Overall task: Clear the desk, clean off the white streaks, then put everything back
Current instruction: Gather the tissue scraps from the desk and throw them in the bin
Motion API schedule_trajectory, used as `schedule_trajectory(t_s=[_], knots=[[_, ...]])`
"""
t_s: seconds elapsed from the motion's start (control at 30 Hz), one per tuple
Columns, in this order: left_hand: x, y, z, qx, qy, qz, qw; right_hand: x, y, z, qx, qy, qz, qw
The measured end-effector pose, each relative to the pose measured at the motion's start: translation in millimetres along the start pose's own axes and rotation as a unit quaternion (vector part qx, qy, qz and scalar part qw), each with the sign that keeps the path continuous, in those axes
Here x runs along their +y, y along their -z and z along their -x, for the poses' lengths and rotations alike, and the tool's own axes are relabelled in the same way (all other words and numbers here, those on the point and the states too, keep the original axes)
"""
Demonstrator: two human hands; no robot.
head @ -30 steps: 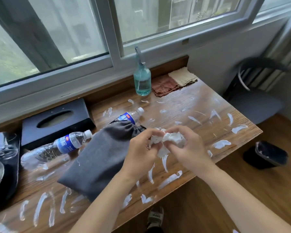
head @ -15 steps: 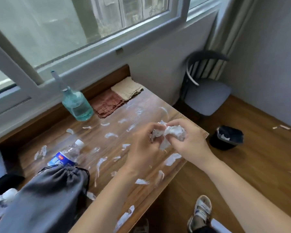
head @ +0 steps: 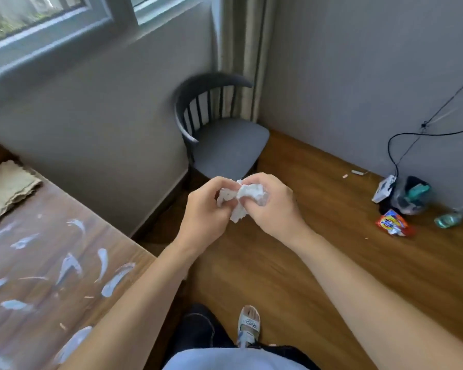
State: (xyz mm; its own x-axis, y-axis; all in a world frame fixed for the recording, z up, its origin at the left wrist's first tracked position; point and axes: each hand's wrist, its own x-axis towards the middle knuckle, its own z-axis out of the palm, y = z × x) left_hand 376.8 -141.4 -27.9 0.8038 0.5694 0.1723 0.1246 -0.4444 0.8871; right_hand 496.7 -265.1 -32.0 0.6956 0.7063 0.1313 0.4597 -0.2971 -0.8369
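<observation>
A crumpled white tissue (head: 242, 198) is held between both hands over the wooden floor, to the right of the desk. My left hand (head: 206, 209) grips its left side and my right hand (head: 273, 206) pinches its right side. The wooden desk (head: 38, 265) fills the lower left, covered in several white streaks (head: 102, 263). A beige cloth (head: 6, 188) lies at the desk's far edge. The bottles, the pouch and the bin are out of view.
A dark chair (head: 225, 140) with a grey seat stands in the corner by the curtain. Along the right wall lie a black cable (head: 396, 153), a bag of items (head: 409, 196), an orange packet (head: 393, 222) and a small bottle (head: 448, 219). My sandalled foot (head: 247, 325) is below.
The view has swung right, away from the desk toward the chair and floor. Both hands still hold the crumpled tissue and have moved off the desk's edge over the floor.
</observation>
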Motion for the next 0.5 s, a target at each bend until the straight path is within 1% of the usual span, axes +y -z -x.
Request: schedule_trajectory(t_s=[0.17, 0.37, 0.5], knots=[[-19, -78, -79, -0.056, -0.025, 0.002, 0.998, 75, 43, -44, 0.043, -0.05, -0.01, 0.998], [-87, -168, -173, -0.135, 0.014, 0.017, 0.991, 180, 64, -105, 0.043, -0.113, -0.005, 0.993], [-140, -224, -219, -0.182, 0.06, 0.009, 0.981, 248, 58, -144, 0.049, -0.186, -0.009, 0.981]])
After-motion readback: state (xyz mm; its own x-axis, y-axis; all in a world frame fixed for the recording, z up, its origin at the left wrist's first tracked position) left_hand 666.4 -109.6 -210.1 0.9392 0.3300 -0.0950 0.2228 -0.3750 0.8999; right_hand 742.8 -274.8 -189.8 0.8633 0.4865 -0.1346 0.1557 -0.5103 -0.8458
